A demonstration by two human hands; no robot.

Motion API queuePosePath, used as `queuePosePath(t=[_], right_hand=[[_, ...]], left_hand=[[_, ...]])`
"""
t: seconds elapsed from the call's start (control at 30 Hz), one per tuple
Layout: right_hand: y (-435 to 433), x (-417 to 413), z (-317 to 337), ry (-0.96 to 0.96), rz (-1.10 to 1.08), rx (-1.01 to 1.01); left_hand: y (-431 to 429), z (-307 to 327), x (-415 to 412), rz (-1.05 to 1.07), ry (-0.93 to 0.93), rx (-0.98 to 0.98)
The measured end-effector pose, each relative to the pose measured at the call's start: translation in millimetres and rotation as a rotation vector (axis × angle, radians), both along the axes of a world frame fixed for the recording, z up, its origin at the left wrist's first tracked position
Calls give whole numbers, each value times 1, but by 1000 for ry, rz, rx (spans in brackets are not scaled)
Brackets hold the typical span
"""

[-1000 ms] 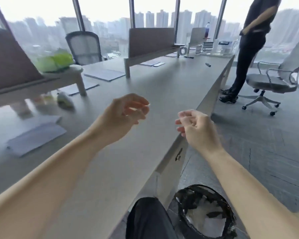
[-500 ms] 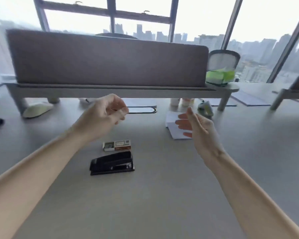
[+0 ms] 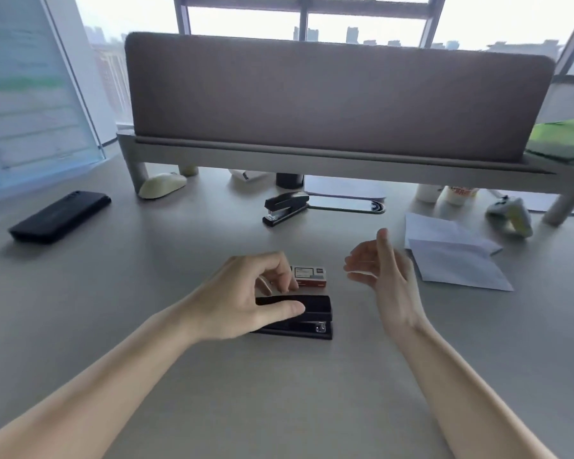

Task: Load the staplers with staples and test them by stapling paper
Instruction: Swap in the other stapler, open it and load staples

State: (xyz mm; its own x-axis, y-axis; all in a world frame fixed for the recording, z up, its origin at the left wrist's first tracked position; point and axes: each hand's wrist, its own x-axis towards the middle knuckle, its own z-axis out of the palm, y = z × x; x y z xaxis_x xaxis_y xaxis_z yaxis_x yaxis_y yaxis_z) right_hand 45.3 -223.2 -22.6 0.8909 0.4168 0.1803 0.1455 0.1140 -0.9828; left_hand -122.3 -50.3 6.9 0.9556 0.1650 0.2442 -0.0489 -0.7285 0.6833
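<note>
While the left hand (image 3: 246, 293) closes thumb and fingers around the black stapler (image 3: 312, 313) on the desk (image 3: 279, 392), the right hand (image 3: 385, 273) hovers just beside it, spread and empty. A staple box (image 3: 310, 276) lies just behind the stapler.

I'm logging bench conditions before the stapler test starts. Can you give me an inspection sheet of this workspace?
Surface: grey desk, bare near the person.
Job's things: near stapler; far stapler; staple box; folded paper.
Clutter: phone, mouse, game controller, cups.
Grippers: left hand on the near stapler; right hand open, empty.
Cables: nothing seen.
Surroundings: divider panel, windows.
</note>
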Motion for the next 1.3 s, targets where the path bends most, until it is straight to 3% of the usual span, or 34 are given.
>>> queuePosePath(t=[0.3,0.57,0.77,0.9,1.07,1.3], right_hand=[[4,0,-17,15,-63,-48],[6,1,-19,-15,-69,-59],[7,2,-21,-14,-64,-64],[9,4,-23,-4,-68,-62],[11,5,-22,-1,-80,-68],[13,11,-30,-35,-129,-93]], left_hand=[[1,-5,2,-6,11,-44],[2,-2,-3,37,57,172],[15,20,3,90,-36,0],[44,42,19,238,-151,-95],[99,49,54,597,-193,-285],[127,40,110,765,-101,-51]])
